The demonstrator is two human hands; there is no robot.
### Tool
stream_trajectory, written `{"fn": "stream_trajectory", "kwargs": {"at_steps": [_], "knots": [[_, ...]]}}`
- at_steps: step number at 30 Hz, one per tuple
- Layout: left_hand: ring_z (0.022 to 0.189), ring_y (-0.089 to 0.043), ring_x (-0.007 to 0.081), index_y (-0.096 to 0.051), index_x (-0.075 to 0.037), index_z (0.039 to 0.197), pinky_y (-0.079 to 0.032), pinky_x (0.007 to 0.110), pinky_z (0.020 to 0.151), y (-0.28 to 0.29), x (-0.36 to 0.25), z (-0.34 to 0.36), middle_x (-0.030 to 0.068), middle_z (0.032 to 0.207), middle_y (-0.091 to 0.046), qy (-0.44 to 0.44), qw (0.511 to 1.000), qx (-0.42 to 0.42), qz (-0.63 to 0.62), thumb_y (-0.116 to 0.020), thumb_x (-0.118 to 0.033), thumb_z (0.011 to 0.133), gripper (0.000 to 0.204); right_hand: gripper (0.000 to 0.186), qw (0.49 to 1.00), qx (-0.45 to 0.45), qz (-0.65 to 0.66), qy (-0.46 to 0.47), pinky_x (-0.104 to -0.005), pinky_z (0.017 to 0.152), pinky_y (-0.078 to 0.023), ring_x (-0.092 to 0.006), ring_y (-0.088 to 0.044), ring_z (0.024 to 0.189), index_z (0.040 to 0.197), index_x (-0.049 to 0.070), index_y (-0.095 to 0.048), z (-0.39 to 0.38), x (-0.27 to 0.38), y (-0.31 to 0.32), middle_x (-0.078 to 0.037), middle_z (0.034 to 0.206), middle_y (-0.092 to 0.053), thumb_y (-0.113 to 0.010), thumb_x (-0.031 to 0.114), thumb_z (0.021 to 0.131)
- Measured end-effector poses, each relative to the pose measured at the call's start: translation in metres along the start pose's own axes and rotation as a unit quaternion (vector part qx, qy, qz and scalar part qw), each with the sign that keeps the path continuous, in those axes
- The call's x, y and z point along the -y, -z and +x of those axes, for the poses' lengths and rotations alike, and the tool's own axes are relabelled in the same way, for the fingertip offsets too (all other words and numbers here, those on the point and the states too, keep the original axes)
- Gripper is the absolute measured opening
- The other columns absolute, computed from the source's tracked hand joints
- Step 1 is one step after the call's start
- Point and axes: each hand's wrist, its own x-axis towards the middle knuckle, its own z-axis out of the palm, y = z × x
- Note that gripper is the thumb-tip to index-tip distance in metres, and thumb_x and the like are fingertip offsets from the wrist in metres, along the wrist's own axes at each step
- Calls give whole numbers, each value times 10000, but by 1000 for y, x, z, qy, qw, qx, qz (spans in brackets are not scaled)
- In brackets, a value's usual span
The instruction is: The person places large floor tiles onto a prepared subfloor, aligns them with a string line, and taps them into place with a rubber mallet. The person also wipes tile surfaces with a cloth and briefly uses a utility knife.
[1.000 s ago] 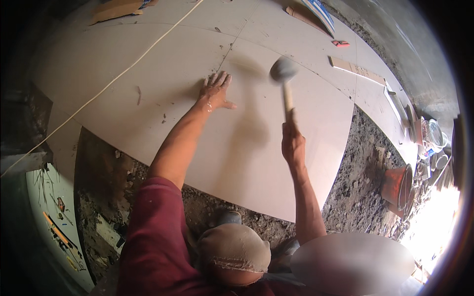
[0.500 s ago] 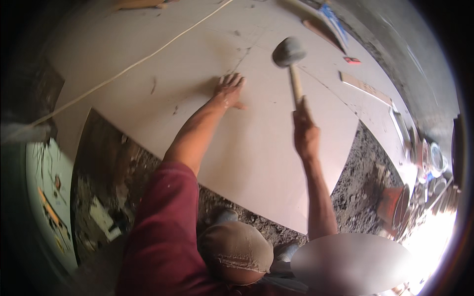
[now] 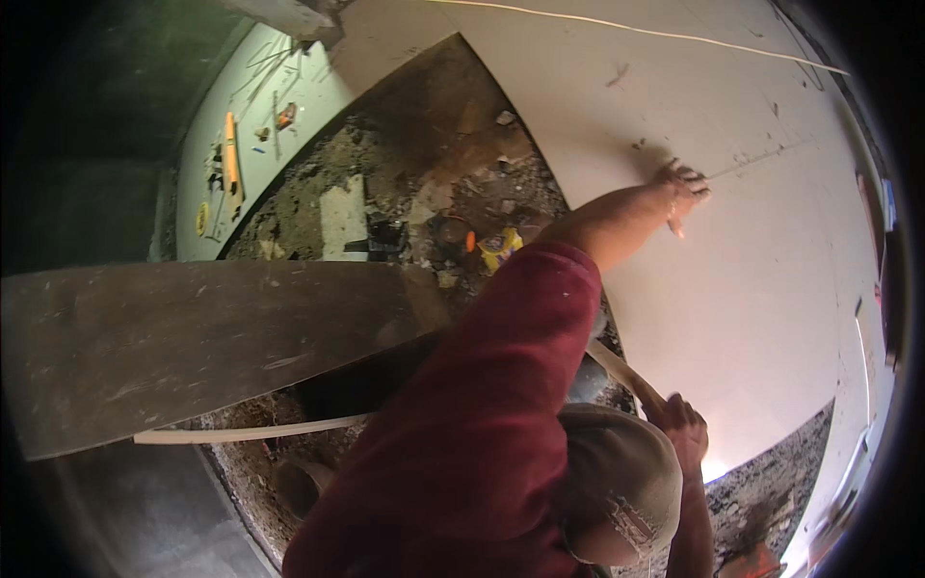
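Note:
Flat on a large pale floor tile (image 3: 742, 318) rests my left hand (image 3: 686, 191), fingers spread and holding nothing. A joint line runs across the pale surface from beside its fingertips. Lower down, close to my knee, my right hand (image 3: 682, 433) is wrapped round the wooden handle of a mallet (image 3: 626, 371). That handle slants up and left along the tile's near edge. Its grey head is mostly hidden by my maroon sleeve, so I cannot tell whether it touches anything.
Left of the tile lies rough, rubble-strewn ground (image 3: 405, 144) with a yellow packet (image 3: 500, 248). A long dark board (image 3: 212, 337) crosses the left side. Beyond it, tools including an orange-yellow level (image 3: 231, 154) lie on a pale slab. A thin cord (image 3: 617, 29) stretches across the far tiles.
The view has swung left. My right hand has lowered the mallet from above the tile to near my knee. My left hand stays flat on the tile.

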Motion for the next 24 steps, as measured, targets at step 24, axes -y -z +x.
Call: {"fn": "stream_trajectory", "kwargs": {"at_steps": [24], "knots": [[1543, -133, 259, -159, -175, 1607, -126, 608, 1213, 16, 10, -15, 76, 1679, -138, -12, 1000, 12, -24, -804, -392, 788, 1065, 618, 991, 105, 54, -60, -354, 641, -599, -261, -665, 814, 1581, 303, -254, 4, -9, 20, -157, 1110, -607, -482, 190, 1018]]}}
